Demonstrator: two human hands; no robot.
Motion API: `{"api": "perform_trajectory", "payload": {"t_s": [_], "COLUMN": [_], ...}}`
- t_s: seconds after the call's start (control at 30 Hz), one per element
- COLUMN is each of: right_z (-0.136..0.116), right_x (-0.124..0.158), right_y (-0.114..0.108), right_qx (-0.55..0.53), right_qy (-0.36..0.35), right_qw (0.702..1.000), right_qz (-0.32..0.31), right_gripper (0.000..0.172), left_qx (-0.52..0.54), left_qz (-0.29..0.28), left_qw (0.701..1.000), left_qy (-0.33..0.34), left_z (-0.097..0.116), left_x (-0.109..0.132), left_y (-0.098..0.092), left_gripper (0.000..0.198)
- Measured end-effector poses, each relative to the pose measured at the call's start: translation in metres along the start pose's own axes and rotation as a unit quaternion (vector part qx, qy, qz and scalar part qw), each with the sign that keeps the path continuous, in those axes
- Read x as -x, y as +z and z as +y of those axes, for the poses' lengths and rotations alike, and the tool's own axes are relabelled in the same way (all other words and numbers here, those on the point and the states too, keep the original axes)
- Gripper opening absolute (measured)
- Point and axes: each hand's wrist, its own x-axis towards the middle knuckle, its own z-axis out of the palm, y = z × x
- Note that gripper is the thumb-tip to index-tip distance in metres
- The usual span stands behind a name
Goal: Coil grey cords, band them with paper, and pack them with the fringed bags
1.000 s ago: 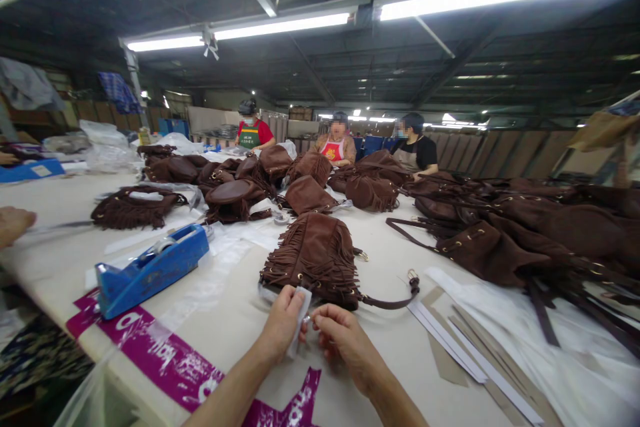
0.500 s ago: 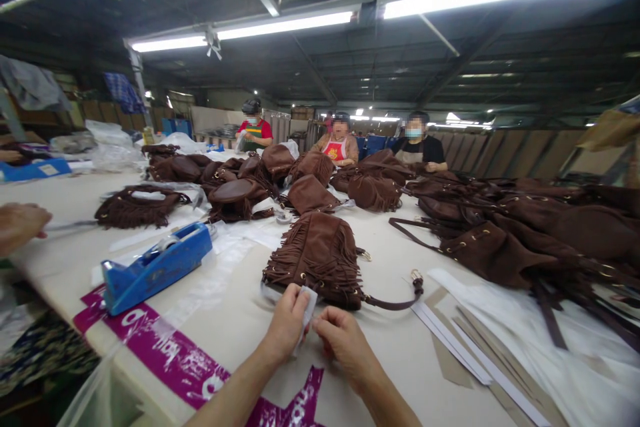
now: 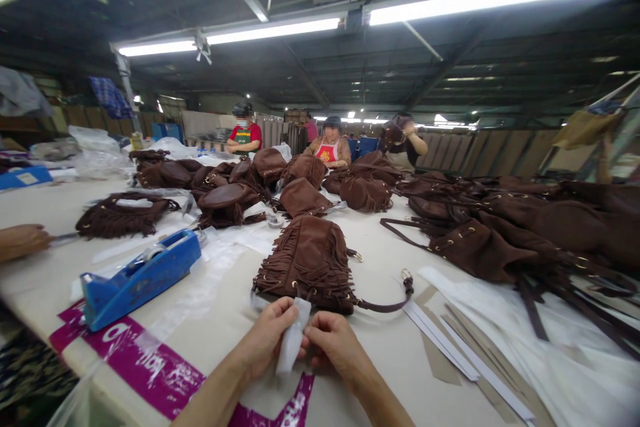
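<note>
My left hand (image 3: 265, 337) and my right hand (image 3: 334, 345) meet at the near edge of the table (image 3: 60, 267), both pinching a small white strip (image 3: 293, 343) between them. Just beyond them lies a brown fringed suede bag (image 3: 307, 260) with gold studs. Its strap (image 3: 390, 300) curls off to the right. What part of the bag the strip wraps is hidden by my fingers.
A blue tape dispenser (image 3: 140, 277) sits left of my hands on magenta printed plastic (image 3: 145, 367). White and grey paper strips (image 3: 460, 347) lie to the right. Piles of brown bags (image 3: 500, 227) cover the far table. Three people sit at the far side; another person's hand (image 3: 23, 240) rests at left.
My hands stayed together on the white strip, which now hangs lower between them. The hand at the left edge moved inward. A far person raised an arm.
</note>
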Motion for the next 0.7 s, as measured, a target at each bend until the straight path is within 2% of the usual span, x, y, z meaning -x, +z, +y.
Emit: {"api": "perform_trajectory", "payload": {"t_s": [0.13,0.27,0.5,0.63,0.7], "right_z": [0.008,0.01,0.0,-0.002,-0.005], "right_x": [-0.005,-0.007,-0.001,-0.002,0.0], "right_y": [0.003,0.005,0.002,0.01,0.013], "right_qx": [0.004,0.016,0.062,0.038,0.0], "right_qy": [-0.012,-0.031,-0.127,-0.103,-0.074], "right_qw": [1.0,0.999,0.983,0.992,0.997], "right_qz": [0.0,0.039,0.114,0.068,0.015], "right_gripper": [0.027,0.026,0.02,0.006,0.008], "left_qx": [-0.003,0.001,-0.049,-0.073,-0.077], "left_qz": [-0.004,0.02,0.045,0.077,0.087], "left_qw": [1.0,1.0,0.997,0.991,0.988], "left_qy": [-0.012,0.008,0.037,0.081,0.099], "left_z": [-0.001,-0.006,-0.009,-0.009,-0.009], "left_x": [0.0,-0.003,-0.006,-0.01,-0.012], "left_y": [0.001,0.003,0.005,0.005,0.004], "left_gripper": [0.059,0.058,0.051,0.05,0.05]}}
